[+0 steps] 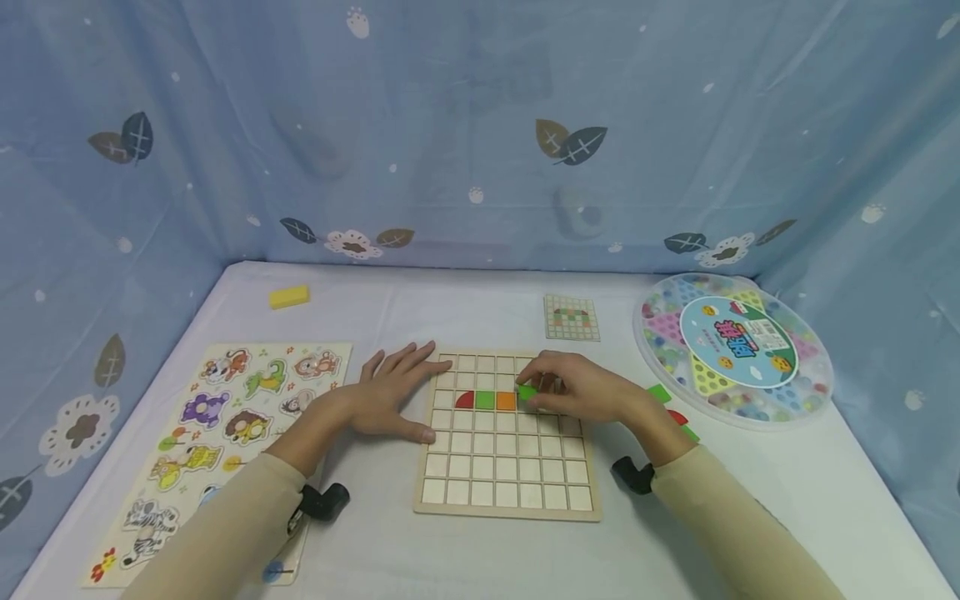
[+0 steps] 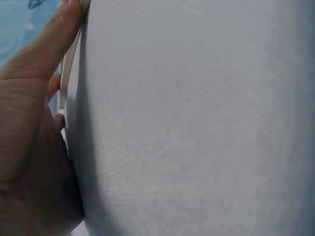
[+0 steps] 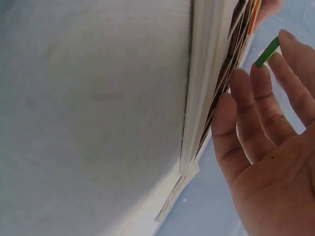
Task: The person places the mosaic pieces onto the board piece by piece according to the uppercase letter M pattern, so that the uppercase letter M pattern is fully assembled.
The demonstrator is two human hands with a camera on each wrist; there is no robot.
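A wooden grid board (image 1: 494, 467) lies in the middle of the white table. In one row sit a red quarter-round tile (image 1: 466, 401), a green square tile (image 1: 485, 401) and an orange square tile (image 1: 506, 402). My right hand (image 1: 581, 385) pinches a green tile (image 3: 268, 51) between thumb and fingertips, just right of the orange one; in the right wrist view it is tilted and apart from the board. My left hand (image 1: 390, 396) is spread at the board's left edge, its thumb and fingertips touching the frame.
Loose green (image 1: 659, 393) and red (image 1: 677, 417) tiles lie beyond my right wrist. A patterned card (image 1: 572, 317) lies behind the board. A round game box (image 1: 810, 367) stands at right, an animal puzzle board (image 1: 183, 450) at left, a yellow block (image 1: 288, 297) at back left.
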